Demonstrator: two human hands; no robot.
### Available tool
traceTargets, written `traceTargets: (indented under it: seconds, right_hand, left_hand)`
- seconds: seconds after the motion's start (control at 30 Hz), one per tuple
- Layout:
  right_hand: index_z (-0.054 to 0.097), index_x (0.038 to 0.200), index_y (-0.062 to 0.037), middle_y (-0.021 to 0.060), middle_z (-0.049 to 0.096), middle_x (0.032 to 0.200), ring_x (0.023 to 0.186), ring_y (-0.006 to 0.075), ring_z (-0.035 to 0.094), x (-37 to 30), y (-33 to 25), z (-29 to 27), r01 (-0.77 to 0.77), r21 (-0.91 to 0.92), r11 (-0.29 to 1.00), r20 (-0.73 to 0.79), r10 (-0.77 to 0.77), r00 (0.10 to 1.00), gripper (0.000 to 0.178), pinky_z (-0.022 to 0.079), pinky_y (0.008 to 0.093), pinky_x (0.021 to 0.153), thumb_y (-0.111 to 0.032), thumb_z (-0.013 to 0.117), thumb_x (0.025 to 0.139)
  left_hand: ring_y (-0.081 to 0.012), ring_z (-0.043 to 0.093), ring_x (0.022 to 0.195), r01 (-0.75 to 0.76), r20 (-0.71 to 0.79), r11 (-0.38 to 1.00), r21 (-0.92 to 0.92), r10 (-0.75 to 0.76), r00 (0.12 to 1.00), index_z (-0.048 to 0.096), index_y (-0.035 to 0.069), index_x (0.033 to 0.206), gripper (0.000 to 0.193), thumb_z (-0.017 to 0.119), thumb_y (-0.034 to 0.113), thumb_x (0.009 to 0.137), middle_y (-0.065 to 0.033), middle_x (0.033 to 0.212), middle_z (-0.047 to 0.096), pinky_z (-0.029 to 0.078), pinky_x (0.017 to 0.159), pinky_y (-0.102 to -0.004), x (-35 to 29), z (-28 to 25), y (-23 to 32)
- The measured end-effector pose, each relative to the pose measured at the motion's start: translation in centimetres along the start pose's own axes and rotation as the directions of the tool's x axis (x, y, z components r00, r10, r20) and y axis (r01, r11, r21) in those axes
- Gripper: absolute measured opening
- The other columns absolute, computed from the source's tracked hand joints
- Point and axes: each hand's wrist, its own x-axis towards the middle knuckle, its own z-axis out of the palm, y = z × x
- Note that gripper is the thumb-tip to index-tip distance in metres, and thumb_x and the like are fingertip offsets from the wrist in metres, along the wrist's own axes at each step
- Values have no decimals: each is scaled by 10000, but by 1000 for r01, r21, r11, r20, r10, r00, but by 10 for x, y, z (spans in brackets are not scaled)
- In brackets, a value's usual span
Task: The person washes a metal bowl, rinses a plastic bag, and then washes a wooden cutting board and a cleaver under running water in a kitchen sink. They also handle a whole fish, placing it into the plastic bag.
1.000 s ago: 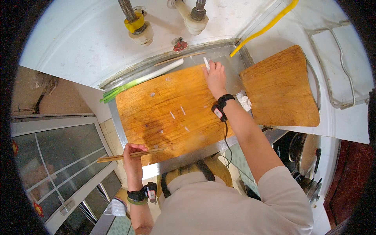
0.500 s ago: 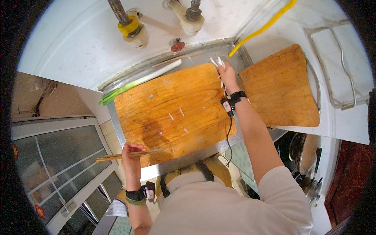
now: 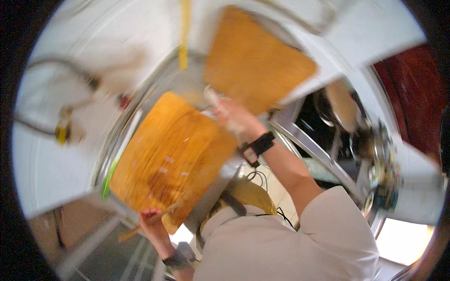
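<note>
The left hand point(image 3: 152, 221) grips sticks point(image 3: 129, 234). The right hand point(image 3: 232, 114) seems to be carrying blurry white strips point(image 3: 212, 96), held by the board's point(image 3: 154, 140) right edge; moving them needs a tight grip.

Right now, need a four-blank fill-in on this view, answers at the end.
1. The wooden chopsticks are in the ____ hand.
2. The right hand holds strips that are ____ in colour.
3. Beside the nearer cutting board, the scallion has a white end and a ____ end.
4. The tube is ____ in colour.

Missing words: left; white; green; yellow.
</note>
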Motion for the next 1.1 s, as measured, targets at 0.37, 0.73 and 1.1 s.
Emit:
traceTargets:
  seconds: [0.37, 0.73, 1.1]
  right_hand:
    - [459, 1010, -68, 8, 486, 766, 556, 72, 415, -281, 43, -76, 157, 504, 849, -426, 86, 901, 180, 341, 204, 408, -242, 475, 967]
    - [460, 989, -52, 24, 502, 779, 573, 79, 424, -640, 201, -103, 772, 414, 482, -905, 127, 406, 169, 372, 203, 448, -219, 469, 964]
    - [485, 1077, -63, -1, 510, 738, 547, 80, 431, -895, 404, -133, 985, 173, 23, -947, 280, 160, 263, 344, 200, 424, -294, 399, 987]
  left_hand:
    - [-185, 516, 812, -25, 478, 848, 529, -273, 835, 503, 52, 891, 293, 412, 322, 960, -76, 814, 509, 435, 785, -315, -38, 74, -36]
    - [-249, 601, 825, -164, 712, 704, 691, -624, 324, 535, -34, 918, 273, 446, 223, 924, -157, 862, 619, 481, 804, -348, -167, 92, -143]
    - [-195, 568, 770, -313, 635, 644, 698, -759, -145, 487, 52, 835, 295, 346, 265, 981, -58, 771, 507, 489, 757, -350, -477, 144, -307]
